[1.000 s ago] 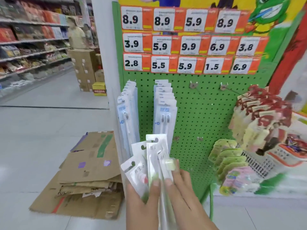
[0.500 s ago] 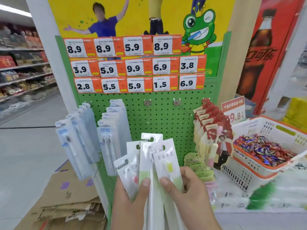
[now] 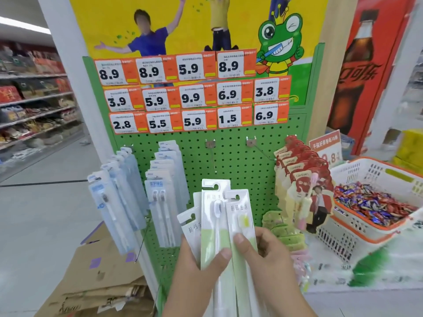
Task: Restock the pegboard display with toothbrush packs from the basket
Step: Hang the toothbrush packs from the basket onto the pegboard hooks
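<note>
A fan of white-and-green toothbrush packs (image 3: 215, 216) is held up in front of the green pegboard (image 3: 240, 161). My left hand (image 3: 196, 271) grips the stack from the left, thumb across the front. My right hand (image 3: 270, 259) pinches the rightmost pack (image 3: 241, 216), thumb on its face. Two bare hooks (image 3: 211, 152) (image 3: 258, 148) stick out of the board above the packs. Blue-white toothbrush packs (image 3: 119, 202) (image 3: 164, 188) hang at left, red-topped packs (image 3: 302, 175) at right. The supply basket is out of view.
Orange price tags (image 3: 190, 97) fill the board's top. A white-and-orange basket of wrapped sweets (image 3: 370, 197) stands to the right. Flattened cardboard (image 3: 96, 282) lies on the floor at lower left. Green and pink packs (image 3: 283, 229) hang low behind my right hand.
The view has swung right and closer to the pegboard. Both hands have raised the packs slightly, and my right hand has drawn the rightmost pack a little apart from the stack.
</note>
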